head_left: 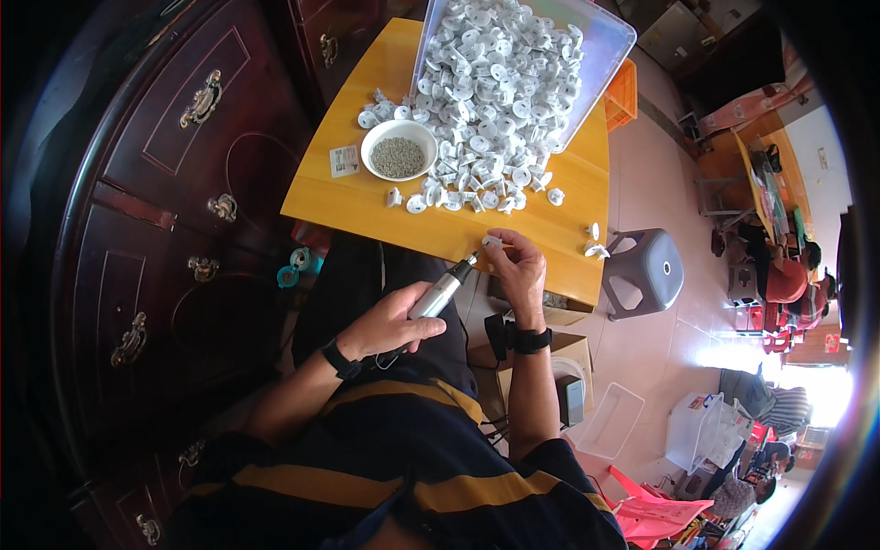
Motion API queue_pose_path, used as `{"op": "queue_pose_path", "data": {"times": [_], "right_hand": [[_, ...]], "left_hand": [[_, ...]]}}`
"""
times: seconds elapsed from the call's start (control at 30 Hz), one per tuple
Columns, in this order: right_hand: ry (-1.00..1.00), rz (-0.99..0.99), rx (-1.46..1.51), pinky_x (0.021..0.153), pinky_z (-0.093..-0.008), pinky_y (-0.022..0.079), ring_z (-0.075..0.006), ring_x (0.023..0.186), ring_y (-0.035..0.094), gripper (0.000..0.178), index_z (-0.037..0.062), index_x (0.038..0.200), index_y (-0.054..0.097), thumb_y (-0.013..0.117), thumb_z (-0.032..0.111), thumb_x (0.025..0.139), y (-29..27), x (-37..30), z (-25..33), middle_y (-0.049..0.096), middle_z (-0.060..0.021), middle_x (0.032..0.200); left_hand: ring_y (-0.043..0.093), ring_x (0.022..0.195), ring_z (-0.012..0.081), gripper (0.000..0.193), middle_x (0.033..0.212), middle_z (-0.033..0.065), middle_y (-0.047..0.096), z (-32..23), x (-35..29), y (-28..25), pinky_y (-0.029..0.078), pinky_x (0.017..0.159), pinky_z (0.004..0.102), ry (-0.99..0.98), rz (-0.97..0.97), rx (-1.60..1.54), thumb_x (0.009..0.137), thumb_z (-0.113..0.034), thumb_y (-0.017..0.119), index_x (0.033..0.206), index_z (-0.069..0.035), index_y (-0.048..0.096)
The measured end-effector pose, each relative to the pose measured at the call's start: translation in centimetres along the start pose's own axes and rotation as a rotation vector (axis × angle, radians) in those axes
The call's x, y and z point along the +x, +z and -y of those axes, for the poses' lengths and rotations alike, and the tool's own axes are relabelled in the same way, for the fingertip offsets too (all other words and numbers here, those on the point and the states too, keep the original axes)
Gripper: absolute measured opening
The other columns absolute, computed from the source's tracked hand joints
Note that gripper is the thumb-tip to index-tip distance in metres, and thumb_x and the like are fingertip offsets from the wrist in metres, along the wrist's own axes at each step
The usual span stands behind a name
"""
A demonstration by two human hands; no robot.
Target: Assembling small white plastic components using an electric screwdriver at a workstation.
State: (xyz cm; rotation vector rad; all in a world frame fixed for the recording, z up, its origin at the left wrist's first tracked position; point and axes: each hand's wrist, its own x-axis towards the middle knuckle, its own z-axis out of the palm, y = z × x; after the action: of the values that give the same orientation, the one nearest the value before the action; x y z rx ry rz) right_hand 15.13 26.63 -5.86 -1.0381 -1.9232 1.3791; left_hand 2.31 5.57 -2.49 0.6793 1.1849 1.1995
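My left hand (390,323) is wrapped around a silver electric screwdriver (437,295) with a black nose, which slants up and to the right. At its bit, my right hand (521,273) pinches a small white plastic part (491,241) between thumb and fingers. The bit meets or nearly meets that part; fingers hide the exact contact. Both hands are just off the near edge of the yellow wooden table (321,197). Beyond them, a heap of similar white plastic parts (500,82) spills from a clear plastic bin (594,78) tipped toward me.
A white bowl (366,154) of small metal screws (397,158) stands beside a printed label (345,161). Dark wooden drawers (174,165) rise at the left. A grey stool (647,273) is at the right, and a cardboard box (576,353) sits below my right arm. Several people are farther right.
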Motion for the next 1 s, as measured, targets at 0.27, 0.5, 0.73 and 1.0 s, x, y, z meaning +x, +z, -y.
{"op": "queue_pose_path", "data": {"times": [0.27,0.5,0.73,1.0], "right_hand": [[-0.026,-0.018,-0.036,0.058,-0.0246,0.047,-0.0062,0.060,0.058,0.019,0.0069,0.102,0.076,0.077,0.014,0.085,0.1,-0.1,0.3,0.067,-0.0025,0.068],[-0.022,-0.022,-0.023,0.058,-0.0248,0.048,-0.0066,0.060,0.060,0.017,0.0069,0.101,0.076,0.076,0.013,0.085,0.3,-0.1,0.2,0.067,-0.0026,0.069],[-0.061,-0.001,-0.054,0.060,-0.0248,0.049,-0.0079,0.063,0.061,0.017,0.0043,0.101,0.074,0.075,0.007,0.084,0.0,-0.3,0.2,0.067,-0.0039,0.084],[-0.130,0.049,-0.044,0.061,-0.0245,0.047,-0.0087,0.063,0.056,0.019,0.0039,0.101,0.074,0.075,0.002,0.082,-0.4,-0.3,-0.5,0.061,-0.0032,0.079]], "left_hand": [[0.052,0.058,0.0066,0.052,0.083,0.0006,0.055,0.1,0.5,-0.1,0.046,0.052,0.0213,0.003,0.003,0.001,0.093,-0.023,0.071,0.131,0.002,0.047],[0.052,0.059,0.0067,0.050,0.082,0.0005,0.054,0.1,0.6,-0.1,0.046,0.052,0.0209,0.001,0.016,-0.003,0.093,-0.022,0.071,0.130,0.002,0.047],[0.051,0.059,0.0068,0.043,0.081,0.0009,0.053,0.1,0.6,0.0,0.046,0.052,0.0216,-0.025,0.013,-0.071,0.096,-0.019,0.067,0.128,0.002,0.048],[0.053,0.055,0.0073,0.027,0.077,0.0006,0.056,0.5,0.9,-0.2,0.046,0.051,0.0223,-0.085,0.034,-0.137,0.098,-0.019,0.062,0.116,-0.003,0.051]]}}
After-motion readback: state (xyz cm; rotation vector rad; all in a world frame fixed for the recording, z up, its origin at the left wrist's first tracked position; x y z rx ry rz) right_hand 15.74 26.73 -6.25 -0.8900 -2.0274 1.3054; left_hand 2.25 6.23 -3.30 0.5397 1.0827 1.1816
